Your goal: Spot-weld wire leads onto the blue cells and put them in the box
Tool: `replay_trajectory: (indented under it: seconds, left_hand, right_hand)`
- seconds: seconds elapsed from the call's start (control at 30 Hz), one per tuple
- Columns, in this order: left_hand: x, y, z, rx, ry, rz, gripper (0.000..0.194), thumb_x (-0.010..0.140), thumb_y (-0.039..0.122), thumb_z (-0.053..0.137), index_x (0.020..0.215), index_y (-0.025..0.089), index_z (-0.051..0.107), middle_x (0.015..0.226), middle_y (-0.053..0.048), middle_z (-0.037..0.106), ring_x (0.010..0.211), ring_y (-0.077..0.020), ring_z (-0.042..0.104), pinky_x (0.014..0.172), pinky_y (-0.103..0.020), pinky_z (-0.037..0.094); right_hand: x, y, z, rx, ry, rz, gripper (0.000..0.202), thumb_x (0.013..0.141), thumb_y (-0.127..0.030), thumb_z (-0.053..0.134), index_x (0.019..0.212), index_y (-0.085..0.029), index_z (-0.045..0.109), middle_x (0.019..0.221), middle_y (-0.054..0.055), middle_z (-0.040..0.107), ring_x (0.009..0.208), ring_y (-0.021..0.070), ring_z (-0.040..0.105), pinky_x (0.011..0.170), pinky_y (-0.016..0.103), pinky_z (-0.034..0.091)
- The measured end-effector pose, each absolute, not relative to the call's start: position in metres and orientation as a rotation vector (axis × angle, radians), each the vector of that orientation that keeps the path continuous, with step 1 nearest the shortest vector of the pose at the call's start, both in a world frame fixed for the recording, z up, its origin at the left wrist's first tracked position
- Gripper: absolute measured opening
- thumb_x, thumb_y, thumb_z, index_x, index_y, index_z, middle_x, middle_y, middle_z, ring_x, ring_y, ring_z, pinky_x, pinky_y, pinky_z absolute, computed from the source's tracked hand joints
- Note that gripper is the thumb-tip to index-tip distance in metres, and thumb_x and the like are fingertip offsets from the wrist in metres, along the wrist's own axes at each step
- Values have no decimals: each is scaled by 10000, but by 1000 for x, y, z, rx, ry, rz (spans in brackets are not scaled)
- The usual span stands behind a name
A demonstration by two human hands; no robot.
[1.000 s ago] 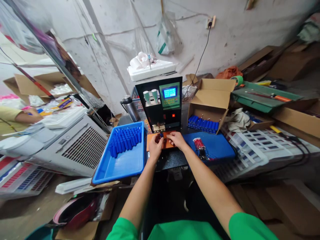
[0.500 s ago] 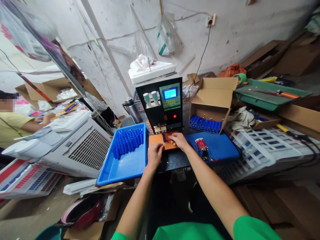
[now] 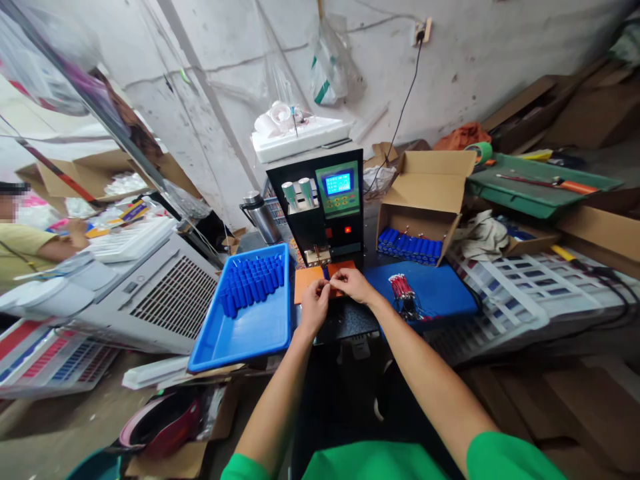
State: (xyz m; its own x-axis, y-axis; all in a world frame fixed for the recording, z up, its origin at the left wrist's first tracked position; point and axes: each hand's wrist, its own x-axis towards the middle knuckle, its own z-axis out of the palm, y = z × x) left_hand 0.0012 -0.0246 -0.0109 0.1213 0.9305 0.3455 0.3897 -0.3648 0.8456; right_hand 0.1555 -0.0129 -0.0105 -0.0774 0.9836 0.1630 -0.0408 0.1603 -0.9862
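A blue cylindrical battery cell (image 3: 325, 272) is at the front of a black spot welder (image 3: 345, 230), just below its electrodes (image 3: 318, 255), over an orange plate (image 3: 304, 280). My left hand (image 3: 315, 303) has its fingers pinched at the cell's near side. From the right, my right hand (image 3: 354, 283) reaches in with thumb and finger pinched, its tips meeting the left ones at the cell. The fingers cover the cell's lower part, and any small piece between the tips is too small to make out.
Left of the plate, a blue tray (image 3: 240, 353) holds rows of blue cells. To the right, a blue mat (image 3: 440, 293) carries red and black wire leads (image 3: 403, 290). Behind it stands an open cardboard box (image 3: 430, 170) with blue cells. A person (image 3: 25, 247) sits far left.
My hands have come together at the cell; before, they were apart on either side of it. The cell now sits closer beneath the electrodes. The view has shifted slightly.
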Motion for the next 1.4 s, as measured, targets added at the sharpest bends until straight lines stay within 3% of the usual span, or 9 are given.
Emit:
replay_trajectory:
  seconds: [0.13, 0.23, 0.33, 0.6, 0.73, 0.8, 0.93, 1.03, 1.4]
  left_hand:
    - [-5, -25, -10, 2056, 1270, 1349, 130, 867, 276, 596, 945, 187, 648, 1094, -100, 636, 1071, -221, 612, 924, -368, 508]
    - [-8, -21, -14, 2224, 1241, 1257, 244, 864, 245, 604, 1097, 200, 660, 1308, -126, 566, 1274, -261, 519, 1060, -434, 442]
    - [-7, -15, -18, 2317, 1232, 1107, 358, 873, 241, 600, 1230, 214, 620, 1287, -118, 599, 1199, -251, 577, 1016, -425, 474]
    - [-7, -7, -16, 2211, 1249, 1025, 424, 856, 248, 599, 1275, 187, 600, 915, -64, 681, 814, -186, 638, 782, -328, 510]
    - [-6, -7, -12, 1940, 1196, 1080, 379, 906, 305, 529, 1255, 172, 593, 905, -55, 692, 767, -159, 648, 728, -288, 511]
    - [-4, -6, -7, 1818, 1181, 1105, 345, 916, 366, 528, 1180, 165, 618, 803, -29, 680, 691, -145, 632, 669, -264, 502]
    - [-3, 4, -1, 1807, 1223, 1133, 289, 858, 444, 606, 803, 163, 648, 582, 25, 544, 536, -106, 503, 534, -224, 413]
    - [-2, 12, -2, 1851, 1230, 1168, 294, 812, 439, 652, 723, 159, 634, 605, 19, 530, 562, -101, 484, 542, -222, 395]
    - [2, 9, -12, 1780, 1236, 1098, 306, 874, 378, 565, 1073, 168, 662, 891, -36, 703, 745, -153, 617, 736, -274, 488]
  right_hand:
    - [157, -11, -11, -1051, -1183, 1203, 221, 665, -393, 686, 674, -180, 629, 486, -40, 533, 435, 101, 443, 432, 220, 341]
    - [158, -10, -9, -1052, -1066, 1225, 215, 646, -385, 674, 663, -175, 632, 471, -41, 523, 404, 89, 413, 402, 213, 308]
    - [159, -11, -8, -1043, -1028, 1227, 214, 640, -378, 674, 657, -169, 633, 474, -35, 532, 402, 81, 414, 396, 202, 302]
    - [156, -10, -7, -1074, -989, 1210, 283, 667, -449, 680, 634, -188, 578, 467, -49, 505, 385, 73, 389, 382, 204, 284]
    - [155, -9, -7, -1098, -969, 1189, 280, 678, -454, 665, 658, -186, 587, 478, -44, 512, 394, 78, 393, 386, 207, 285]
    - [155, -9, -7, -1096, -960, 1186, 287, 679, -462, 663, 661, -186, 584, 485, -42, 512, 405, 80, 402, 390, 206, 289]
    - [154, -8, -6, -1094, -942, 1171, 303, 675, -479, 666, 659, -190, 579, 492, -42, 511, 414, 82, 416, 394, 205, 302]
    - [153, -6, -7, -1081, -932, 1167, 294, 674, -462, 673, 645, -187, 575, 486, -40, 516, 411, 81, 420, 395, 203, 315]
    - [152, -5, 2, -1107, -930, 1193, 237, 680, -406, 655, 671, -179, 587, 521, -30, 549, 433, 74, 449, 390, 178, 328]
